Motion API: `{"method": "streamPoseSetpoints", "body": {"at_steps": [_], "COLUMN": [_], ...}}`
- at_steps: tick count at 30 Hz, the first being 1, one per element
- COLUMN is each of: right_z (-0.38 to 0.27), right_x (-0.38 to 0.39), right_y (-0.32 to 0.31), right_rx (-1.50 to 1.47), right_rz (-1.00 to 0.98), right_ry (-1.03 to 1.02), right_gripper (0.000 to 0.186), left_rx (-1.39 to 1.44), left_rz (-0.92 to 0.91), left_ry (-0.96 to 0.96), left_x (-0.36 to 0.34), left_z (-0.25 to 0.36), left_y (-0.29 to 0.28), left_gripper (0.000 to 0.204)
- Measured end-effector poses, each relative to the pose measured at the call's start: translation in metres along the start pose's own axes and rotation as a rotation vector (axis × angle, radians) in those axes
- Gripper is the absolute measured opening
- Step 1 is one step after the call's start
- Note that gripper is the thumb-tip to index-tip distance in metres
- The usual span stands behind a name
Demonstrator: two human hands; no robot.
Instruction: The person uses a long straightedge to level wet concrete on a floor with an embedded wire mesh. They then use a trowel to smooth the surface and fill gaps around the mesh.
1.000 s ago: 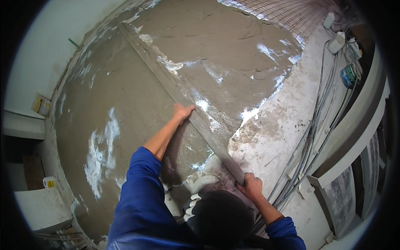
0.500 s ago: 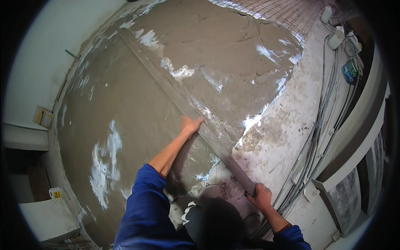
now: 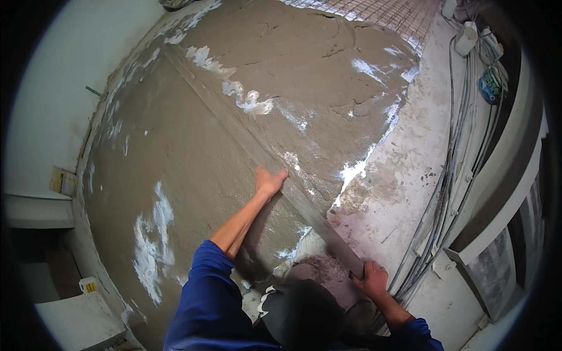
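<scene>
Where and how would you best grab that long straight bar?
Likely at two spread spots: the left grip partway along, the right grip at the near end, both coming from the person's side. The long bar is narrow and slants across the cement, its near end past the cement's edge.

The left hand (image 3: 270, 182) grips a long straightedge (image 3: 319, 224) partway along, the right hand (image 3: 373, 279) its near end; it lies across wet mortar (image 3: 193, 146).

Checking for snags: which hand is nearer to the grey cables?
Right. The right hand, at the long bar's near end, is just left of the cables; the left hand is farther left, partway along the bar.
</scene>
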State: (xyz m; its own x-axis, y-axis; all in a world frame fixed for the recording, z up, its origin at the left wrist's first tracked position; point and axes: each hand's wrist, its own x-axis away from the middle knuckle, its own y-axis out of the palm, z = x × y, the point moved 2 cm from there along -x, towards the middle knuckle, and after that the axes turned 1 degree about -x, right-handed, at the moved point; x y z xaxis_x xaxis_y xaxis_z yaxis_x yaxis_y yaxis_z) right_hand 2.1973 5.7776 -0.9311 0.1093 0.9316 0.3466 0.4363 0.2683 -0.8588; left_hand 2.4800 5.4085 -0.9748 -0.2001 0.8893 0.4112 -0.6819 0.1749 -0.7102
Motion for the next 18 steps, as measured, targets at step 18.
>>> {"method": "streamPoseSetpoints", "body": {"at_steps": [18], "right_z": [-0.013], "right_x": [-0.015], "right_y": [-0.004], "right_rx": [0.008], "right_rz": [-0.009], "right_ry": [0.027], "right_gripper": [0.053], "left_rx": [0.009], "left_rz": [-0.014], "left_ry": [0.023], "left_x": [-0.007], "left_z": [0.025], "left_y": [-0.006], "left_gripper": [0.071]}}
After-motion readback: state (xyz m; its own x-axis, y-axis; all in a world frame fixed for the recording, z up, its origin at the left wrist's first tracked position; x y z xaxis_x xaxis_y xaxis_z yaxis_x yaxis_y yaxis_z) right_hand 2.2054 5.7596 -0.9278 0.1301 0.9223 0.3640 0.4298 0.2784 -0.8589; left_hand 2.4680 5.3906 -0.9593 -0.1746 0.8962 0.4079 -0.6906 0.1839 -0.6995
